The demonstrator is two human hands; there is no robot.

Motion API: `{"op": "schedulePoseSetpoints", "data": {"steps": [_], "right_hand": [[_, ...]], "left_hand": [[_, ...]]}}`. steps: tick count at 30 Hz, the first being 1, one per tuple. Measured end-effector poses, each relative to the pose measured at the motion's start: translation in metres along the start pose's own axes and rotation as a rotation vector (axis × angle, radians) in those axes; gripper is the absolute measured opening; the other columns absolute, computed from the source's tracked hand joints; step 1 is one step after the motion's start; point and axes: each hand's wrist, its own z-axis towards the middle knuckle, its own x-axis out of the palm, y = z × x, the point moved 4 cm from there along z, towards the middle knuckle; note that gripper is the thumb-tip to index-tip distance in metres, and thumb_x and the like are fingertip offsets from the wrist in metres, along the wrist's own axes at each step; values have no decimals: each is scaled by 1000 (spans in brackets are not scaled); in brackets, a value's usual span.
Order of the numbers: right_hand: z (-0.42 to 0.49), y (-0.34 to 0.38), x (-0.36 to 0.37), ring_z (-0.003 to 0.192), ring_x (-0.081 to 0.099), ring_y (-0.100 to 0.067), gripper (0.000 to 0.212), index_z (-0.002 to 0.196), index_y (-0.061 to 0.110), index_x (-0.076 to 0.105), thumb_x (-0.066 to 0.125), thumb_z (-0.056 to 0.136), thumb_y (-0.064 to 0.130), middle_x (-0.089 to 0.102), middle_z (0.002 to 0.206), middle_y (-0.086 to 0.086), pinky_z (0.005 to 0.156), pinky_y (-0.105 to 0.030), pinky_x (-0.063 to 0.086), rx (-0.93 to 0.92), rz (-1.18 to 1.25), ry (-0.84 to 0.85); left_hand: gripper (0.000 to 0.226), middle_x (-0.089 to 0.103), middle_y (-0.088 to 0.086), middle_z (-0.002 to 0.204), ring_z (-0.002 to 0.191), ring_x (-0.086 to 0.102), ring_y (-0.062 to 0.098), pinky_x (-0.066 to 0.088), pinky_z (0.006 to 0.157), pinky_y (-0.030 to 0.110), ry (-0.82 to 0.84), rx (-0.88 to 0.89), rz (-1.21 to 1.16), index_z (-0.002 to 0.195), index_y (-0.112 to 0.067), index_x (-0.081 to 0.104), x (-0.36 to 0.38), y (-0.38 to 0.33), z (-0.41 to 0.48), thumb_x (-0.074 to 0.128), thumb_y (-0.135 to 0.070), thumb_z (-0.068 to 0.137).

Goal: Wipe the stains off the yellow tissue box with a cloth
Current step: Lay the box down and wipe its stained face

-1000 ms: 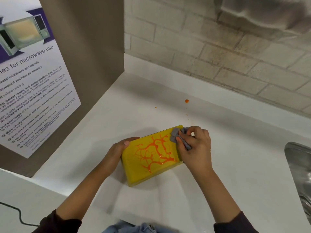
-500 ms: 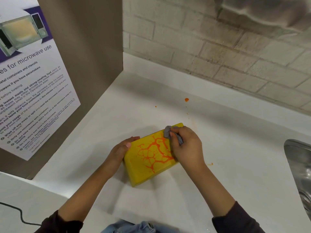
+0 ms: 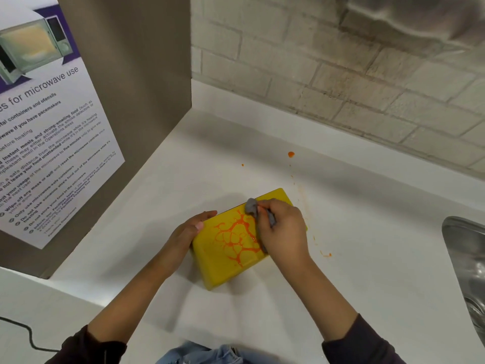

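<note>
1. The box (image 3: 225, 261) is lying flat on the white counter (image 3: 367, 271), turned at a slant near the front edge, between the two hands.
2. Orange stains (image 3: 237, 236) are spreading in a branching web over its top face.
3. The right hand (image 3: 284, 232) is curling its fingers round a grey cloth (image 3: 251, 206), bunching it and pressing it onto the far right part of the box top, at the edge of the stains.
4. The left hand (image 3: 185, 232) is gripping the box's left end, with the thumb at the top edge and a finger reaching along the far side.
5. An orange drop (image 3: 291, 154) is sitting on the counter well behind the box, and smaller splashes (image 3: 326, 254) are lying just to its right.
6. A steel sink (image 3: 467, 258) is showing at the right edge — well apart from the box.
7. A poster (image 3: 52, 132) on microwave use is hanging on a brown panel (image 3: 136, 74) at the left, a brick-pattern wall (image 3: 341, 88) is running behind, and a black cable (image 3: 26, 334) is lying at the lower left.
</note>
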Motion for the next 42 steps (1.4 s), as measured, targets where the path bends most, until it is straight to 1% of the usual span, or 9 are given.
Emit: {"op": "schedulePoseSetpoints", "data": {"steps": [3, 7, 11, 20, 25, 30, 35, 38, 42], "right_hand": [[-4, -4, -9, 60, 64, -21, 16, 80, 6, 71, 56, 81, 10, 72, 71, -5, 63, -28, 46, -86, 2, 40], [0, -19, -16, 51, 56, -25, 20, 80, 8, 69, 50, 84, 15, 64, 60, -7, 61, -34, 45, 78, -24, -38], [-3, -9, -7, 69, 62, -28, 15, 88, 9, 72, 57, 86, 6, 71, 76, -8, 73, -48, 50, 145, -1, -147], [-19, -10, -19, 94, 48, -24, 40, 122, 11, 62, 40, 90, 20, 60, 103, -11, 82, -28, 30, -249, -114, 275], [-5, -21, -22, 88, 55, -31, 32, 113, 3, 67, 49, 87, 6, 60, 93, -18, 77, -39, 46, -115, -68, 99], [-2, -5, -4, 93, 54, -16, 27, 103, 7, 66, 45, 87, 14, 60, 100, -3, 82, -4, 32, 40, 26, 3], [-16, 3, 4, 96, 52, -25, 36, 117, 11, 65, 46, 89, 25, 58, 104, -11, 84, -33, 41, -108, -82, 186], [-21, -7, -6, 99, 52, -26, 39, 118, 15, 65, 43, 88, 25, 59, 107, -11, 86, -30, 34, -189, -95, 234], [-12, -12, -11, 102, 54, -31, 28, 106, 6, 71, 55, 83, 7, 61, 107, -18, 91, -29, 34, -125, -74, 51]], "left_hand": [[73, 54, 11, 133, 123, 51, 28, 37, 107, 53, -9, -8, 3, 125, -20, 53, -2, 1, 1, 43, -58, 64], [66, 55, 10, 133, 121, 52, 28, 38, 106, 53, -7, -13, -16, 121, -26, 55, -2, 2, 0, 43, -58, 65], [71, 54, 11, 134, 123, 51, 28, 37, 107, 53, -7, -3, -10, 126, -20, 52, 0, 0, -1, 43, -57, 66], [62, 54, 10, 134, 123, 50, 28, 38, 107, 52, -12, -22, -9, 124, -25, 52, -2, 4, 2, 42, -53, 70], [53, 54, 9, 134, 123, 51, 27, 38, 107, 51, -13, -31, 1, 126, -25, 51, -3, 5, 2, 34, -41, 79], [54, 54, 11, 134, 122, 51, 28, 37, 107, 51, -14, -31, -10, 126, -25, 51, 0, 4, 2, 35, -41, 77], [60, 53, 11, 135, 123, 50, 29, 36, 107, 53, -34, -39, -22, 127, -23, 50, -1, 6, 3, 40, -47, 73], [52, 53, 11, 134, 122, 51, 30, 37, 106, 55, -41, -42, -42, 122, -29, 52, -1, 5, 3, 39, -44, 75], [69, 53, 9, 135, 122, 51, 29, 38, 106, 54, -26, -50, -27, 125, -29, 51, -1, 4, 2, 43, -59, 63]]}}
